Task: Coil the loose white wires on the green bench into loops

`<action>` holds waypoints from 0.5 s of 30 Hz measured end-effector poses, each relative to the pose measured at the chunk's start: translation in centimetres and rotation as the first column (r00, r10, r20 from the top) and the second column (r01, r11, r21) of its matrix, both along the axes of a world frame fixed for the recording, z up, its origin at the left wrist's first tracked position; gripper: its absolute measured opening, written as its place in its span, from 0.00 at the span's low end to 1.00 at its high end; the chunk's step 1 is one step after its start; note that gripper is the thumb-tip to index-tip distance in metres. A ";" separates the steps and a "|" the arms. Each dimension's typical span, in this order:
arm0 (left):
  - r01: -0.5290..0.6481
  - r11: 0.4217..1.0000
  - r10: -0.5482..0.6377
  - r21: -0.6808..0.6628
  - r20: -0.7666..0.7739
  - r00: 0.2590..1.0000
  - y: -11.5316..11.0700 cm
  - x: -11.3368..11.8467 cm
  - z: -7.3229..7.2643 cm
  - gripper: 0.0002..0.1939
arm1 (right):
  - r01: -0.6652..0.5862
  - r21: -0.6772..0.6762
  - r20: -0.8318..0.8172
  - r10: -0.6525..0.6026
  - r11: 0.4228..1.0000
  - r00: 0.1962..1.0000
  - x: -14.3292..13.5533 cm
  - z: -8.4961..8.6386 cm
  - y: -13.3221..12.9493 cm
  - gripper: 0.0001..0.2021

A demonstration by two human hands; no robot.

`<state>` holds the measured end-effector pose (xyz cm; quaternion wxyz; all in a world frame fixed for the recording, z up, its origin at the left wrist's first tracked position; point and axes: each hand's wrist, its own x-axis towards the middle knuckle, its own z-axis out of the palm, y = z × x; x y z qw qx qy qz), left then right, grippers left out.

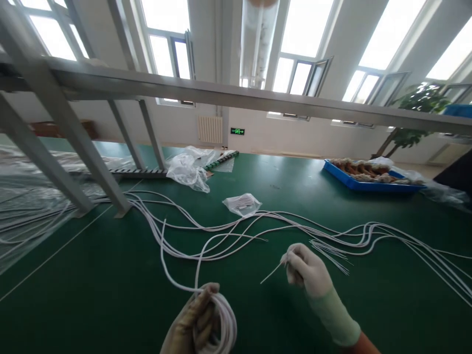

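While my left hand sits at the bottom centre of the frame, its gloved fingers are curled tight around a coil of white cable, thumb pressed on top of the loops. One strand rises from the coil and runs up and left into the loose white cables spread across the middle of the green table. My right hand, lower centre-right, is gloved in pale latex; thumb and forefinger are pinched together on a thin white tie that sticks out down and to the left. Just right of that hand lies a small bundle of thin ties, fanned on the table. Above centre sits a small clear bag. Crumpled clear plastic lies upper centre-left, near the grey frame legs. A blue tray with brownish parts is at upper right.
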<state>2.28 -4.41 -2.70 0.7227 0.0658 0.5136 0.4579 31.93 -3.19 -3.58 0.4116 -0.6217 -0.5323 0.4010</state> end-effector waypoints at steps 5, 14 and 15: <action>0.102 0.995 -0.102 0.013 0.242 0.965 -0.5 -0.6 -0.7 0.17 | -0.077 -0.177 -0.562 -0.036 0.981 0.827 -7.8 -3.2 -1.0 0.24; 0.177 0.983 -0.182 0.054 0.440 0.880 -0.7 -1.5 -2.1 0.18 | -0.098 -0.336 -0.840 -0.250 0.937 0.481 -12.6 -5.2 -1.9 0.19; 0.173 0.984 -0.173 0.044 0.456 0.873 -0.7 -1.5 -2.1 0.17 | -0.091 -0.373 -0.838 -0.294 0.923 0.460 -12.8 -5.4 -1.9 0.19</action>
